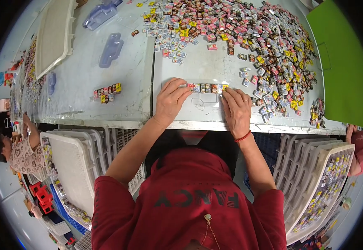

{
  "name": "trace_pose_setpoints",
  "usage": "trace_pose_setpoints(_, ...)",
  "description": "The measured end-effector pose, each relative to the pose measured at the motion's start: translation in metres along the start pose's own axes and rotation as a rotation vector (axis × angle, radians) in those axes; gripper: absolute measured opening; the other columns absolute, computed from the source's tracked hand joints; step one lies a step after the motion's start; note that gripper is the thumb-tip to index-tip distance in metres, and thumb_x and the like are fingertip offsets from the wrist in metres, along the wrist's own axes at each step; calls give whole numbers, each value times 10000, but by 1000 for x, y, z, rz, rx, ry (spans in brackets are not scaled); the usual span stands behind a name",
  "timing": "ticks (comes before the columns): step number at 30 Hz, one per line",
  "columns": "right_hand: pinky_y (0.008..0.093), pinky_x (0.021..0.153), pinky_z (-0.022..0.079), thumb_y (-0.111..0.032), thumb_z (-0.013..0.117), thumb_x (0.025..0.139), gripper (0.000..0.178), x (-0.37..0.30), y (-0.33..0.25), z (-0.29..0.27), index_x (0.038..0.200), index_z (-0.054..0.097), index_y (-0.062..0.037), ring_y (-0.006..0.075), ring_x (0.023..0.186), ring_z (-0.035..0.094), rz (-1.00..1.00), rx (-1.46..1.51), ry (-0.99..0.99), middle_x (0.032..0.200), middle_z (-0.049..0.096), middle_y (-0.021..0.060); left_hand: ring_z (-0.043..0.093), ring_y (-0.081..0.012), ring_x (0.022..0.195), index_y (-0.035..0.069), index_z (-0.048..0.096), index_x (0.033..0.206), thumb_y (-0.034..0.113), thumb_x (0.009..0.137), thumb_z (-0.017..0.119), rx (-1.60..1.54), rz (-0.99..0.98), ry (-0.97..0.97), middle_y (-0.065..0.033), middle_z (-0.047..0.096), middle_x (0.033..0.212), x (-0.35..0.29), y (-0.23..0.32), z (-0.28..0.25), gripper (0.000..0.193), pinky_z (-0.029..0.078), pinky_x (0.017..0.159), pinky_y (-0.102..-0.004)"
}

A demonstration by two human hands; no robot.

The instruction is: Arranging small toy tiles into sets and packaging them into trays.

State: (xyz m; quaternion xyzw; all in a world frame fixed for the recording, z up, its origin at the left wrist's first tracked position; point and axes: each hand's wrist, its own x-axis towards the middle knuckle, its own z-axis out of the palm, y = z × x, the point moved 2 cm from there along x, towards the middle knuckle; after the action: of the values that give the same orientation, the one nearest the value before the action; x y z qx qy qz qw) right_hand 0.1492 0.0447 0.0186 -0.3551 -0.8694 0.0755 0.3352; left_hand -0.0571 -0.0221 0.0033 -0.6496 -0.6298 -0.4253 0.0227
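Note:
A straight row of small printed boxes (205, 88), in pink, white, dark and yellow, lies on the table near its front edge. At the row's left end, my left hand (171, 100) presses its closed fingertips against the last box. My right hand (237, 109) grips the opposite end, fingers bent over the yellow box there. Just below the row, between both hands, shows a clear plastic tray (206, 100); how the row sits on it I cannot tell. A smaller cluster of the same boxes (107, 93) stands in rows to the left.
A large heap of loose boxes (231, 25) covers the back and right. Bluish plastic trays (111, 50) lie at left, near a white crate (55, 33). Stacked white crates (71, 166) stand below the table, on both sides. Another person (23, 146) is at far left.

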Motion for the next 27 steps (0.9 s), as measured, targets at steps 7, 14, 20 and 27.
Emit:
trace_pose_setpoints(7, 400, 878, 450, -10, 683, 781, 265, 1, 0, 1, 1042, 636, -5, 320, 1020, 564, 74, 92, -31, 1092, 603, 147, 510, -328, 1131, 16, 574, 1103, 156, 738, 751, -9, -23, -54, -125, 556, 1197, 5, 2, -7, 429, 443, 925, -385)
trace_pose_setpoints(14, 403, 895, 445, -17, 687, 784, 267, -1, 3, -1, 1044, 631, 0, 332, 1038, 547, 69, 95, -43, 1097, 586, 156, 351, -351, 1289, -40, 493, 1250, 419, 789, 673, 132, 196, -507, -160, 426, 1370, 17, 21, 8, 675, 293, 1051, -454)
trace_pose_setpoints(20, 426, 944, 381, -41, 650, 811, 201, 6, 5, -12, 1012, 646, -40, 329, 1020, 534, 105, 61, 34, 1026, 600, 115, 340, -372, 1311, -30, 408, 1335, 367, 808, 679, 27, 30, -368, -179, 396, 1401, 4, 30, -2, 713, 249, 1083, -494)
trace_pose_setpoints(27, 395, 840, 444, -18, 631, 790, 232, 102, 34, 27, 1022, 633, -25, 312, 955, 560, 2, 47, 18, 1004, 614, 142, 517, -333, 1141, -5, 544, 1188, 15, 835, 570, -30, 48, -167, -165, 578, 1179, 96, -22, 36, 355, 441, 953, -393)
